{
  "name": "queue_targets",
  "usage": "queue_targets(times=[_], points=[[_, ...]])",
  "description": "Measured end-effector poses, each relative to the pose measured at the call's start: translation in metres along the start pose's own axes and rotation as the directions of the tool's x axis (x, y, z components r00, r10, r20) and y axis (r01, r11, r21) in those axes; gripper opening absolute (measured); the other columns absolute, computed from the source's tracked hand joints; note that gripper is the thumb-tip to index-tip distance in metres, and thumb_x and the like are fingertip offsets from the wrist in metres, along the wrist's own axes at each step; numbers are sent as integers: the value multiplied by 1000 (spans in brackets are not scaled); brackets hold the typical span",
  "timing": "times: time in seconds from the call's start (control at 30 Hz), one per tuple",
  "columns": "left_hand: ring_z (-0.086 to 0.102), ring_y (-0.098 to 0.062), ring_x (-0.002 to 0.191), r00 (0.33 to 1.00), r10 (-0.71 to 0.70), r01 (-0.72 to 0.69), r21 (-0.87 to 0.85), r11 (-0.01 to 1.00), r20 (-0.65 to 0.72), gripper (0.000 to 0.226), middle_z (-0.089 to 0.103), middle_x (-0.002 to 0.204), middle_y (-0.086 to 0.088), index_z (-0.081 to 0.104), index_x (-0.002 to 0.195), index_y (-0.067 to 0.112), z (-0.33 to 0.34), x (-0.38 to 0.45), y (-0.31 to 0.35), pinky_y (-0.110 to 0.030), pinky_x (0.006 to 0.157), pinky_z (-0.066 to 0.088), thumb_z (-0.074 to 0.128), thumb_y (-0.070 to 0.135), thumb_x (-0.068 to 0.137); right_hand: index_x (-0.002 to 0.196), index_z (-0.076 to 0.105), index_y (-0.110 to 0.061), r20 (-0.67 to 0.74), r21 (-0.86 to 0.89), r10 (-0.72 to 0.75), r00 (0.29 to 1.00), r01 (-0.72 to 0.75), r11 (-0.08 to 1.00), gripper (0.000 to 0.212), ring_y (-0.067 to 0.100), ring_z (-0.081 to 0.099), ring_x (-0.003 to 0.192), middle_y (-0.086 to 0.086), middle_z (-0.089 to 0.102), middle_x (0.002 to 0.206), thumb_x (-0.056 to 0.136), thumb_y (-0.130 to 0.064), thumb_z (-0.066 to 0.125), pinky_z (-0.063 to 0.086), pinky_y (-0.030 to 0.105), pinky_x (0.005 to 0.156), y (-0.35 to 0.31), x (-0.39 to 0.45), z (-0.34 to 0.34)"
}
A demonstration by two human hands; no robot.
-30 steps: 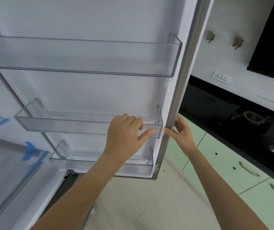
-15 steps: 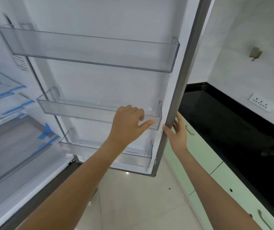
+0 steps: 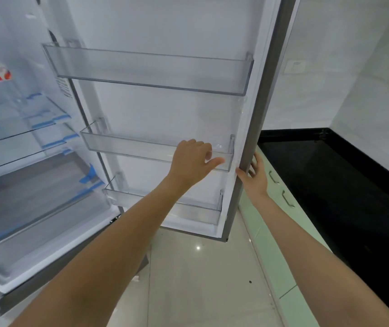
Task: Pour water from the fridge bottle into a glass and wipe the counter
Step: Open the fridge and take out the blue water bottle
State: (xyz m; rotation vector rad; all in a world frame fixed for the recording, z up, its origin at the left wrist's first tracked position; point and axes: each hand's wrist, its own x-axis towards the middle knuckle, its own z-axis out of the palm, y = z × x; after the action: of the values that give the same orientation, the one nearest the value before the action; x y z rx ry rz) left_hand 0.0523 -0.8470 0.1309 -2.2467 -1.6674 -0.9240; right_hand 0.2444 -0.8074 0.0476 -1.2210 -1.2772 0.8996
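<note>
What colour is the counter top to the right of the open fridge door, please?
Glossy black; the counter top shows in the head view, the only one.

White tiled walls (image 3: pixel 330 67), pale glossy floor (image 3: pixel 200 279), mint-green cabinets (image 3: pixel 276 256).

Bright, even, soft light; shadows faint. Fridge shelves (image 3: pixel 23 128) at left are smeared by motion blur. A small glare spot is seen on the floor tile (image 3: pixel 197 248). Wide-angle bending is noticed along the door edge (image 3: pixel 266 95).
</note>
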Motion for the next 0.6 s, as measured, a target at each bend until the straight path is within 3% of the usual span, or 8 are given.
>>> queue_targets(times=[0.23, 0.37, 0.5, 0.6], points=[[41, -11, 62, 1000, -11, 12, 24, 1000, -18, 41, 52, 64, 7, 45, 68, 23, 2, 1, 2, -26, 71, 26, 56, 57, 88, 146, 35, -23, -4, -4, 29, 1000, -29, 1000, 74, 26, 54, 125, 5, 51, 141, 84, -12, 75, 46, 48, 105, 8, 10, -4], [44, -11, 66, 1000, -17, 17, 49, 999, 0, 42, 50, 68, 9, 52, 71, 20, 0, -1, 2, -26, 73, 28, 54, 58, 89, 147, 33, -22, 26, -23, 15, 1000, -14, 1000, 75, 24, 51, 128, 5, 50, 143, 85, -14, 75, 45, 48, 105, 7, 5, -7], [47, -12, 75, 998, -33, 30, 59, 998, 62, 42, 54, 77, 7, 61, 85, 15, -5, -2, 5, -25, 76, 28, 53, 56, 90, 146, 35, -17, 50, -123, 0, 999, 6, 992, 70, 24, 51, 127, 3, 51, 141, 87, -17, 73, 45, 47, 106, -3, -4, -10], [57, -21, 92, 999, 40, -40, 15, 999, 12, 37, 65, 99, -2, 65, 105, 11, -14, -10, 4, -28, 80, 37, 60, 45, 90, 140, 41, -14, 8, -243, -76, 997, 75, 967, 60, 24, 53, 122, 3, 54, 135, 88, -20, 71, 46, 47, 104, -12, -22, -11]])
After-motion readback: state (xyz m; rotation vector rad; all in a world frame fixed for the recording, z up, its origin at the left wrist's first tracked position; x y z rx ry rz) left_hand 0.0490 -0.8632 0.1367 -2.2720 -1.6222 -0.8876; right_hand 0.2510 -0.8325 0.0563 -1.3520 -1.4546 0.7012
